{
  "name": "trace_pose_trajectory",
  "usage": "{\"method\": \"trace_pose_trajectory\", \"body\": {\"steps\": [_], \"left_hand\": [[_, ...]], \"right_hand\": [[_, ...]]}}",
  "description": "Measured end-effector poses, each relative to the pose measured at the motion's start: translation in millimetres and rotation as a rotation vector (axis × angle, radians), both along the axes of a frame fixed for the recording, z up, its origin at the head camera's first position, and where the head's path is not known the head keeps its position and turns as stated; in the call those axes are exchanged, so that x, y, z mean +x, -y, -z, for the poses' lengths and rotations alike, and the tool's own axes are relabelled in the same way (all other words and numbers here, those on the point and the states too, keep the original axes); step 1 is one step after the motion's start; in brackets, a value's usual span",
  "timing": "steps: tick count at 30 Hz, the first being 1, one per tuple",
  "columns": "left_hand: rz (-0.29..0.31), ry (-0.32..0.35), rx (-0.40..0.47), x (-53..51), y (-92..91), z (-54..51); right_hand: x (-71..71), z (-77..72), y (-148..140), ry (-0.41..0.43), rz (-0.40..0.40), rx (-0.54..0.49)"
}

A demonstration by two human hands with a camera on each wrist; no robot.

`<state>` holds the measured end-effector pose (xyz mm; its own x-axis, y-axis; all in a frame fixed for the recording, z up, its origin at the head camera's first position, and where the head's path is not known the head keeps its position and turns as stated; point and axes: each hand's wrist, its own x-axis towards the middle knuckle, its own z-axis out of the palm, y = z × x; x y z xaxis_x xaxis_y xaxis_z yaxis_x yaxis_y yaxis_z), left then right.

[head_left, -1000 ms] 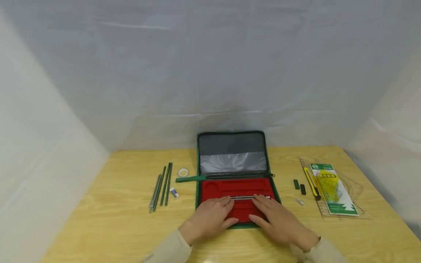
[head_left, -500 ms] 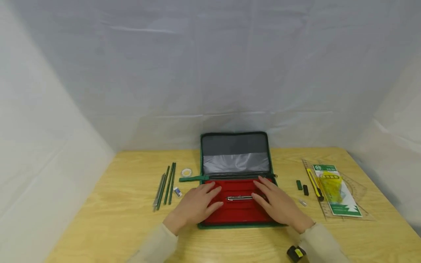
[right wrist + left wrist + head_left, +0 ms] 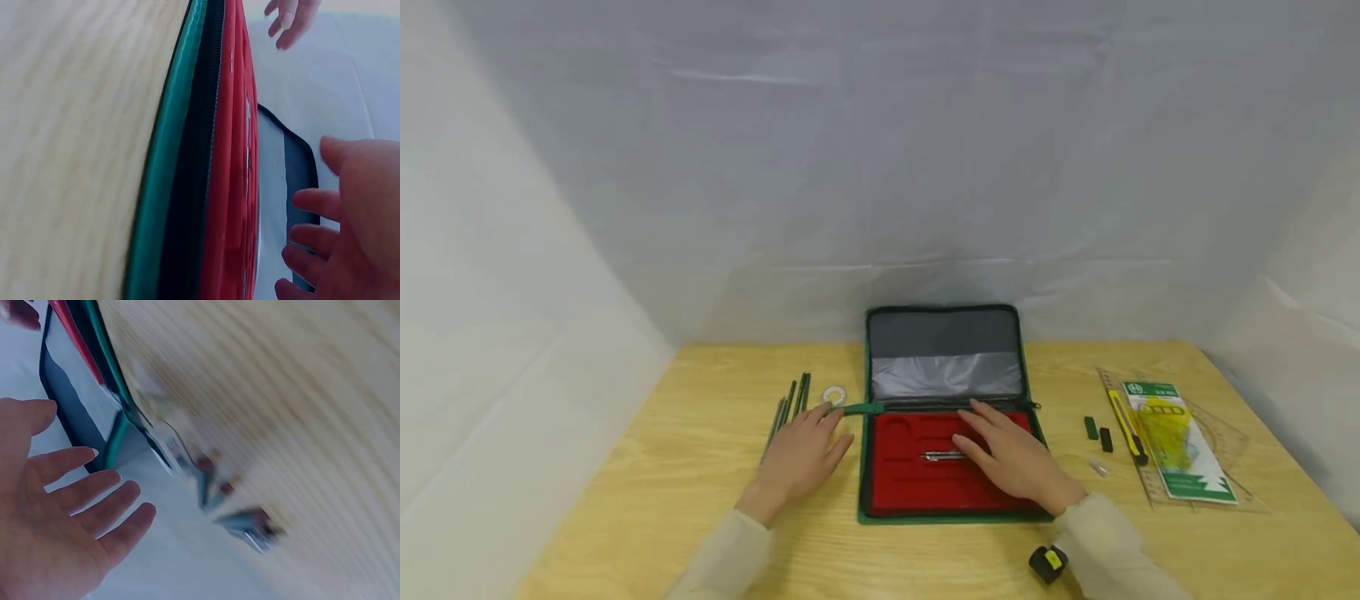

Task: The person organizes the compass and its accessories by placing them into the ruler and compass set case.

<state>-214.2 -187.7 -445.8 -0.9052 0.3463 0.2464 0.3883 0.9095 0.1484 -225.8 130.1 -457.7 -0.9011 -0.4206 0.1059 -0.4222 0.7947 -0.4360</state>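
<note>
A green zip case [image 3: 955,518] lies unfolded with a red moulded tray [image 3: 917,493] inside. A slim silver metal instrument, perhaps a compass [image 3: 940,456], sits in a slot there. My right hand [image 3: 1013,458] hovers over the tray's right side, fingers spread, covering the instrument's right end. My left hand [image 3: 796,458] is left of the case, above several green pencils [image 3: 803,392], and hides their lower parts. In the left wrist view its fingers [image 3: 103,512] are straight and hold nothing, with the pencils [image 3: 247,525] blurred beyond. A white ring [image 3: 833,395] lies near its fingertips.
On the right lie a green block [image 3: 1091,428], a black block [image 3: 1107,440], a small clear piece [image 3: 1099,468], a yellow cutter [image 3: 1124,421], a green-and-white packet [image 3: 1206,483] and clear rulers [image 3: 1243,496]. A black-and-yellow object [image 3: 1047,563] is by the right sleeve. White sheeting [image 3: 925,167] surrounds the table.
Both hands have left the silver instrument, which stays in the tray. The left hand has moved left over the pencils, covering the eraser. The right hand stays over the tray's right side.
</note>
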Motion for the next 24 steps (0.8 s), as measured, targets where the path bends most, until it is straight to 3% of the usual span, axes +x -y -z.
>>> {"method": "trace_pose_trajectory", "body": {"steps": [13, 19, 24], "left_hand": [[-0.151, 0.033, 0.051, 5.4, 51.4, 10.5], [-0.246, 0.082, 0.076, 7.8, 71.8, 6.6], [-0.319, 0.173, 0.137, 10.5, 83.7, 1.5]], "right_hand": [[-11.0, -4.7, 31.3, -0.038, -0.073, 0.003], [-11.1, -4.7, 43.7, -0.007, -0.093, 0.007], [-10.8, -3.6, 51.7, 0.01, -0.108, 0.014]]}}
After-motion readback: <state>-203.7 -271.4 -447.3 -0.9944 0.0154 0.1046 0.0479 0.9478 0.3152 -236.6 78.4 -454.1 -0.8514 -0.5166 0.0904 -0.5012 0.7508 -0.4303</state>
